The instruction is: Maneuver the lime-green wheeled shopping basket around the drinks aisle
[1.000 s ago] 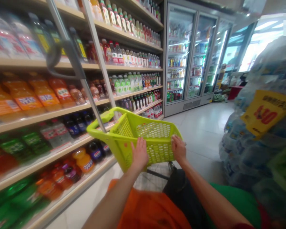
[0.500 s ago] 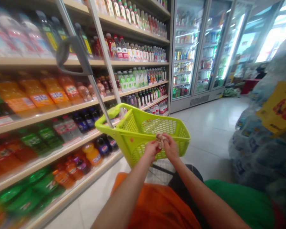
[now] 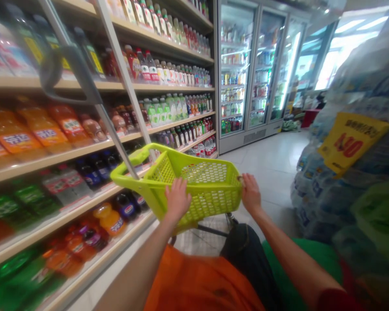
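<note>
A lime-green shopping cart basket point(image 3: 210, 203) with pierced walls stands before me on a dark frame. My left hand point(image 3: 178, 199) rests on its near side, fingers bent over the upper rim. At the basket's right end is my right hand point(image 3: 251, 192), closed with fingertips against the rim. A small brownish bit of crumpled cloth point(image 3: 240, 178) shows at those fingertips, mostly hidden. A grey grip point(image 3: 81, 80) sits on the cart's tall metal handle point(image 3: 112, 123), left of both hands.
Shelves of bottled drinks point(image 3: 171, 87) line the left side, close to the cart. Glass-door coolers point(image 3: 236, 69) stand behind. On the right, wrapped water bottles point(image 3: 314, 172) are piled up with a yellow sign point(image 3: 353, 140). Tiled floor point(image 3: 275, 160) lies between.
My hands have come apart from the crumpled cloth they held together. The left went to the basket's near rim, the right to its right end. The view has shifted right.
</note>
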